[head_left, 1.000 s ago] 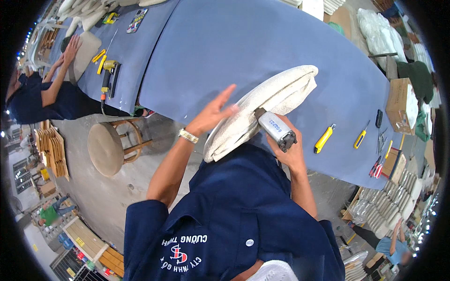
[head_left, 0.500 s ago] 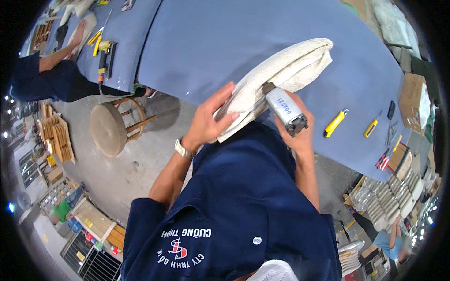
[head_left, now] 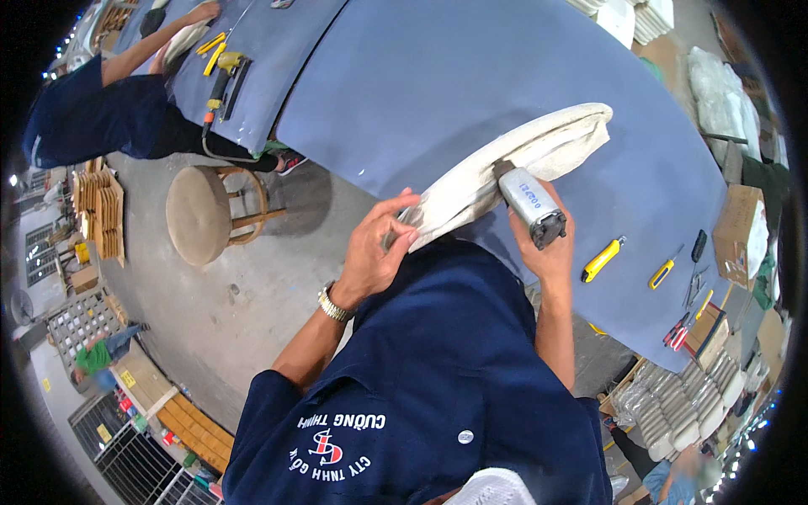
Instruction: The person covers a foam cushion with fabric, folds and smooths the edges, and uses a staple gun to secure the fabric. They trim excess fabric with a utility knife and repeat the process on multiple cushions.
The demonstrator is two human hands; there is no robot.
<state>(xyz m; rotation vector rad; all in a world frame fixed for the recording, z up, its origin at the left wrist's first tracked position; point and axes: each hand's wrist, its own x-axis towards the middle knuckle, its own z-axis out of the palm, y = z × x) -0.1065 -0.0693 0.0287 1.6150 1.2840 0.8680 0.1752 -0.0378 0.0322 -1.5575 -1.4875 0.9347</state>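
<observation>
A cream fabric-covered seat pad stands tilted on the near edge of the blue table, its folded cloth edge turned toward me. At the pad's left end, the fingers of my left hand close in a pinch on the fabric edge. My right hand grips a silver staple gun with a black end cap. The gun's nose meets the cloth near the pad's middle. Most of its handle is hidden by its body and my hand.
On the blue table lie a yellow utility knife, a yellow screwdriver and red-handled pliers. A second staple gun rests near a co-worker at left. A round padded stool stands on the floor; a cardboard box is at right.
My left hand has gone from spread fingers against the pad to a pinch at its left end. The staple gun stays against the cloth. The whole view has shifted slightly.
</observation>
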